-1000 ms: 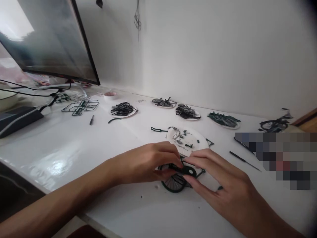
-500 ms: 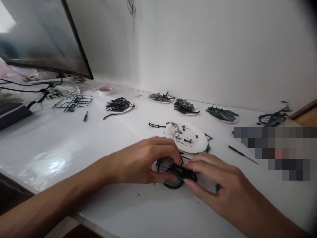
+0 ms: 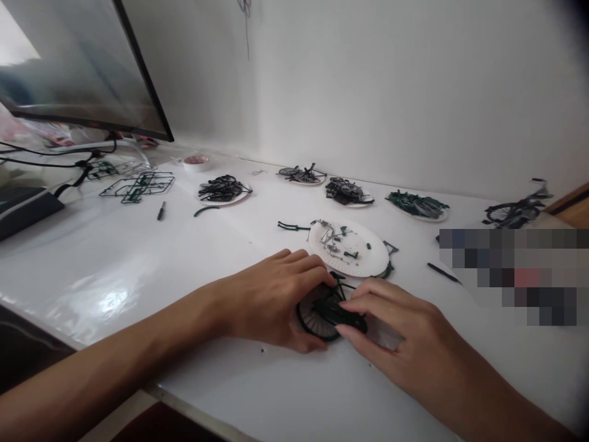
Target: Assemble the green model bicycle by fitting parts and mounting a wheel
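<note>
A small model bicycle's spoked wheel [image 3: 316, 322] and dark green frame [image 3: 339, 282] lie on the white table in front of me. My left hand [image 3: 280, 298] curls round the wheel, its fingers on the far rim and its thumb at the near rim. In my right hand [image 3: 407, 328], thumb and fingers pinch a dark green chain cover [image 3: 352, 320], which lies over the wheel's hub and points right. Both hands hide parts of the bicycle. Just beyond them a white paper plate [image 3: 375, 261] bears small silver and green parts.
At the back stand plates of black parts [image 3: 224, 188], grey parts [image 3: 347, 191] and green parts [image 3: 414, 204]. Green sprue frames [image 3: 142, 186] and a small screwdriver [image 3: 161, 211] lie left. A black-handled tool [image 3: 442, 272] and an assembled model bicycle [image 3: 518, 209] are right. A monitor [image 3: 92, 67] leans in at upper left.
My left thumb has moved from over the wheel to its near rim, and the left fingers have spread wider. My right hand keeps its pinch on the chain cover. The view has shifted slightly.
</note>
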A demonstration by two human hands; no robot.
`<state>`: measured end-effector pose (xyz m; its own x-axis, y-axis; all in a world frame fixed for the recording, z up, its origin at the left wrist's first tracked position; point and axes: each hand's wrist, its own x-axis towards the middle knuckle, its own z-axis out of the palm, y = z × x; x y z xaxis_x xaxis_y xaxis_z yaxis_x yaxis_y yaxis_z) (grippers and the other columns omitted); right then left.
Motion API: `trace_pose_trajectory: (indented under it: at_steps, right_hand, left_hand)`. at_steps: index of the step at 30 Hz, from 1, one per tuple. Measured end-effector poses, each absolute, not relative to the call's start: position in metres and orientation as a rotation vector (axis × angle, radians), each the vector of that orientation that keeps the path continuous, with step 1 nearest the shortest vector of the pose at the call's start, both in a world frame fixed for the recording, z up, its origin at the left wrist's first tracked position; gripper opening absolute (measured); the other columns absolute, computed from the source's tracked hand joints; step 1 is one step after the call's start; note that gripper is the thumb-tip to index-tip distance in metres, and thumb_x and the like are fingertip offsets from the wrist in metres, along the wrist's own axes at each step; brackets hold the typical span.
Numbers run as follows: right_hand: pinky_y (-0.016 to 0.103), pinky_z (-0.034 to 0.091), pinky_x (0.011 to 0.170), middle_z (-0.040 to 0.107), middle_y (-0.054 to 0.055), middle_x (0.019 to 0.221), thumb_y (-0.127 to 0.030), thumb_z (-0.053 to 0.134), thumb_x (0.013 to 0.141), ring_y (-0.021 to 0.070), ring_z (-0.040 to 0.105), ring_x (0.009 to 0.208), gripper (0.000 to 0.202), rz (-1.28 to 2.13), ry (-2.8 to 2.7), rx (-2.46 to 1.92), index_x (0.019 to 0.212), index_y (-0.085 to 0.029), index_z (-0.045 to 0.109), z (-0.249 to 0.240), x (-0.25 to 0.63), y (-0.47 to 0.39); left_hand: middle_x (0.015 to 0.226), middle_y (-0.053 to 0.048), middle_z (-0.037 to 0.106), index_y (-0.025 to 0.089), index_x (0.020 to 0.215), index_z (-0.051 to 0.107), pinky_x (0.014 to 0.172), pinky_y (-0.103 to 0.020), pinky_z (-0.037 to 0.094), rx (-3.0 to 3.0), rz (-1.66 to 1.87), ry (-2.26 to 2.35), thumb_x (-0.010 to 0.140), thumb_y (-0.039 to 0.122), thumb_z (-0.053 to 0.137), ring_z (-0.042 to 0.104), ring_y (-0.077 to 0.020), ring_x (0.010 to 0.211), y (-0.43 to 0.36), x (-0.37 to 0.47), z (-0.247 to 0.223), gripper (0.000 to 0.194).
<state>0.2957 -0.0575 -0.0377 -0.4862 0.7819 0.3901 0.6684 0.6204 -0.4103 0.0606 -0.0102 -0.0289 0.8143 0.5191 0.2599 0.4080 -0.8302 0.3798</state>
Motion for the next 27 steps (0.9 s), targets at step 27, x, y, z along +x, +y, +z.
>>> trace_pose_trajectory:
  at_steps: [27]
  right_hand:
    - [0.032, 0.052, 0.075, 0.064, 0.001, 0.092, -0.016, 0.068, 0.085, 0.0169, 0.063, 0.085, 0.007, 0.526, -2.256, -1.298, 0.09, -0.021, 0.068, -0.031, 0.293, -0.058]
  left_hand:
    - [0.116, -0.007, 0.066, 0.016, 0.114, 0.065, 0.093, -0.033, 0.045, 2.7, 0.475, 0.403, 0.091, 0.024, 0.068, 0.057, -0.0199, 0.102, -0.013, 0.06, -0.017, 0.024]
